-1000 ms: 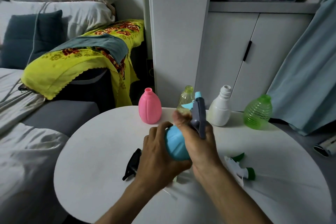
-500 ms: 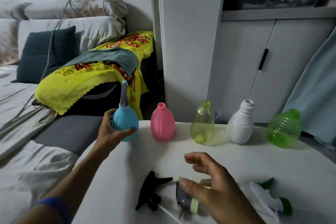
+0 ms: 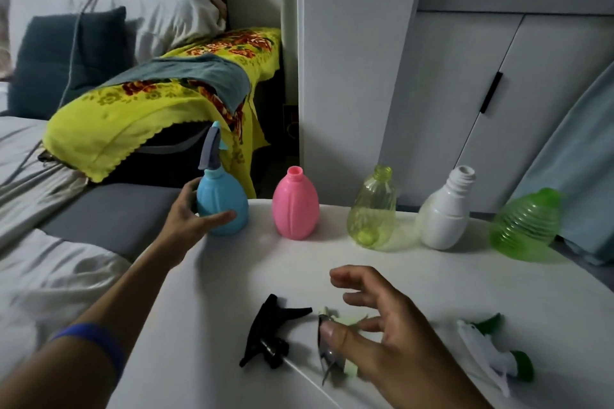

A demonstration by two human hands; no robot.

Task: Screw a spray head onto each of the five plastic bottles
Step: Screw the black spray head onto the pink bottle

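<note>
Bottles stand in a row along the far edge of a round white surface (image 3: 415,276), seen from a camera worn on a person's head. From left to right: a blue bottle (image 3: 222,206) fitted with a grey spray head (image 3: 210,150), a pink bottle (image 3: 295,206), a clear yellow-green bottle (image 3: 372,209), a white bottle (image 3: 446,214) and a ribbed green bottle (image 3: 525,226). The last four have open necks with no spray head. No brand, label or writing can be read on any bottle or spray head.

The left hand (image 3: 192,214) reaches out to the blue bottle at the surface's left edge. Its grip is wide and loosely curved around the bottle's lower body, thumb in front, other fingers behind; the bottle stands upright on the surface.

The right hand (image 3: 385,335) is near the front of the surface, fingers spread above a grey and pale green spray head (image 3: 332,339). The thumb touches that spray head, but motion blur makes it impossible to tell whether the grip has closed on it.

A black spray head (image 3: 270,332) lies just left of it. A white and green spray head (image 3: 495,352) lies further right, apart from the hand.

A blue band (image 3: 96,342) circles the left forearm. Behind the surface are a bed with a yellow floral cloth (image 3: 149,109), a white cabinet (image 3: 498,93) and a pale blue curtain (image 3: 584,159).
</note>
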